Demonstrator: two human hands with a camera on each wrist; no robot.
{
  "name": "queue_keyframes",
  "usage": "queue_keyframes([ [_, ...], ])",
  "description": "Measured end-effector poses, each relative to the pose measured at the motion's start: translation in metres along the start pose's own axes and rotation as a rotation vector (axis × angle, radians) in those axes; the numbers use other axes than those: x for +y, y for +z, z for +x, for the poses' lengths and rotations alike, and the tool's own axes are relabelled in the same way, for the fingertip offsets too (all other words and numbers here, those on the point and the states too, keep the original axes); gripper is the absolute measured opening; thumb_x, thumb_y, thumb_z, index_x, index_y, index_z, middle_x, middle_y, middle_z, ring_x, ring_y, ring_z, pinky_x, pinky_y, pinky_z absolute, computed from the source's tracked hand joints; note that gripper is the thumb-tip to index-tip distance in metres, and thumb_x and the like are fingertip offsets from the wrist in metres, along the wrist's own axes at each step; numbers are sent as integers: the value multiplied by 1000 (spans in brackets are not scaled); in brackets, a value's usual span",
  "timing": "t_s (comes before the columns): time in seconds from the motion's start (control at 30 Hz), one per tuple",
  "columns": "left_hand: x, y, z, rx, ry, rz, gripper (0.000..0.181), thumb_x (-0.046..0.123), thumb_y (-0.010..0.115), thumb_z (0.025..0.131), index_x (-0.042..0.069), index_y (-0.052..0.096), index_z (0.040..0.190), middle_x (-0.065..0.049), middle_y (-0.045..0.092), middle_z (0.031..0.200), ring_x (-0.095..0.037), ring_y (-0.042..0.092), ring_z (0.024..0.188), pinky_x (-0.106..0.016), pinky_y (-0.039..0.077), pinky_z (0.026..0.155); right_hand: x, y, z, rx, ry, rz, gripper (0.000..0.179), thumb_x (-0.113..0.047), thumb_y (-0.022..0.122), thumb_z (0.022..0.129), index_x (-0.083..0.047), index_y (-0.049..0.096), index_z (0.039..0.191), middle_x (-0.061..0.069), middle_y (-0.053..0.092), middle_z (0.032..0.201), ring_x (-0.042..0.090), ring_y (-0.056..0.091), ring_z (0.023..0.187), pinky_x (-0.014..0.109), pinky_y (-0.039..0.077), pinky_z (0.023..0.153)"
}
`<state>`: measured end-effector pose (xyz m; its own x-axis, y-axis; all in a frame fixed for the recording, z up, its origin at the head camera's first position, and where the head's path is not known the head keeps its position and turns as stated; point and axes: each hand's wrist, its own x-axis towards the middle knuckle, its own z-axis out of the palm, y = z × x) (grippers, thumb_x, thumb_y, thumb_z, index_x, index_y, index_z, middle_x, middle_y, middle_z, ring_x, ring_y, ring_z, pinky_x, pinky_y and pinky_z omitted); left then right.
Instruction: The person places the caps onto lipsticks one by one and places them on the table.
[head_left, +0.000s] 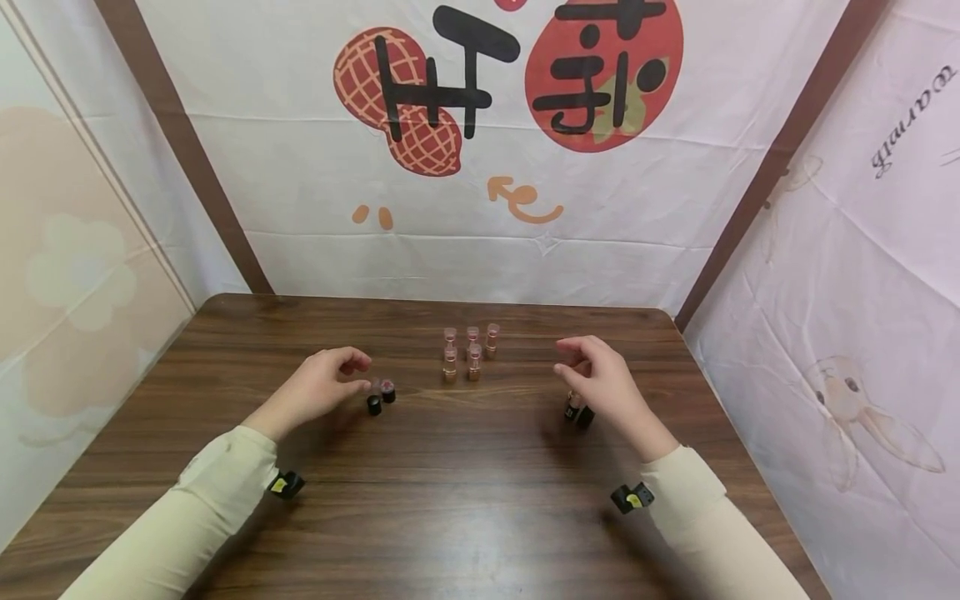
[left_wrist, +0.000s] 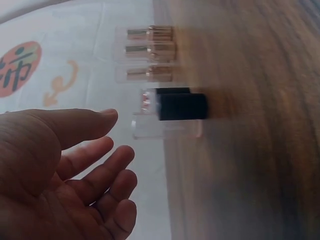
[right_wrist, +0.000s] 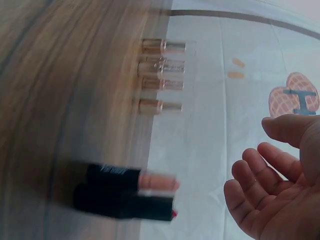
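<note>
Left hand [head_left: 313, 390]: one, fingers loosely bent, thumb parted from them, nothing held.

Beside it, two black tubes [left_wrist: 182, 106], upright on the table [head_left: 465, 508], near each other. In the left-wrist view they overlap, with a clear upper part showing something reddish; blur hides which tube that belongs to. Next to them, one clear tube [left_wrist: 167, 126], see-through along its length; contents, if any, cannot be made out.

Right hand [head_left: 604, 383]: one, fingers slackly curved, thumb apart, palm bare, no hold on anything.

By it, two lipsticks, upright, side by side. First: black base with pale lettering [right_wrist: 114, 176], tan-pink upper part. Second: black base and black upper part [right_wrist: 122, 202], a red tip showing at the top.

Between the hands, well apart from both, five gold tubes [head_left: 474, 364], upright, two in front and three behind. Each has a gold base and clear top; a narrower stem shows inside some of the tops in the wrist views.

Outermost: pale sleeves [head_left: 217, 483], a small black device [head_left: 632, 497] at each wrist, and a white printed cloth [head_left: 480, 258] behind the table.
</note>
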<state>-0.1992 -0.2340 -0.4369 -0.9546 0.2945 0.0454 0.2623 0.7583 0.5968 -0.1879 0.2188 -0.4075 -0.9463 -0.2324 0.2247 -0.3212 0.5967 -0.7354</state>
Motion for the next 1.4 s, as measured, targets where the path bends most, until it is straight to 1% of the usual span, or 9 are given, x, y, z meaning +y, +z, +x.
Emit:
queue_keyframes([
  [0.07,-5,3,0,8,-7,11,36,20,72,98,4,64,129,-15,68,126,-37,61,118,-57,48,100,5,-3,-5,4,15,16,37,-23,73,98,-17,63,133,8,63,126,22,68,89,35,59,71],
  [0.13,-8,7,-1,18,-13,17,37,21,72,98,2,64,129,-16,69,124,-37,62,116,-56,49,98,11,-4,-9,20,16,-3,37,-23,73,97,-16,64,132,7,63,125,20,68,90,31,57,74],
  [0.27,-10,14,-5,35,-43,17,36,23,72,97,1,64,125,-15,70,119,-34,65,111,-53,52,94,21,-7,-16,46,29,-28,35,-18,74,96,-13,66,131,8,65,121,21,68,92,29,57,74],
  [0.43,-11,18,-14,13,-100,15,33,25,76,94,3,65,117,-13,70,111,-28,66,102,-48,54,87,31,-10,-25,65,57,-33,34,-16,75,95,-11,67,128,9,67,122,22,67,96,27,57,74],
  [0.6,-13,24,-18,3,-122,28,35,29,79,90,3,67,110,-10,70,102,-23,65,92,-42,52,81,36,-12,-31,78,85,-45,33,-17,75,95,-10,68,126,10,67,118,21,66,94,27,57,74],
  [0.8,-9,33,-18,10,-174,37,41,39,82,87,5,67,103,-6,69,97,-20,62,85,-40,51,78,39,-13,-35,88,107,-88,35,-16,77,94,-6,68,126,10,68,114,23,67,97,31,57,78],
  [1.07,-2,44,-15,29,-272,81,53,52,81,84,5,65,102,-6,68,96,-21,60,83,-43,51,78,45,-10,-39,81,166,-118,40,-19,80,91,-4,67,126,13,68,122,28,70,101,42,58,85],
  [1.23,-1,46,-14,50,-286,95,51,54,82,82,7,66,96,-4,68,93,-21,60,81,-42,51,75,50,-7,-40,43,236,-154,45,-26,81,90,-3,66,126,14,69,121,29,69,105,46,56,89],
  [1.4,2,47,-13,63,-286,94,47,51,83,81,9,65,91,-3,66,90,-21,58,77,-39,49,71,54,-3,-41,19,284,-170,45,-27,83,87,-5,67,123,10,70,114,24,69,101,44,55,87],
])
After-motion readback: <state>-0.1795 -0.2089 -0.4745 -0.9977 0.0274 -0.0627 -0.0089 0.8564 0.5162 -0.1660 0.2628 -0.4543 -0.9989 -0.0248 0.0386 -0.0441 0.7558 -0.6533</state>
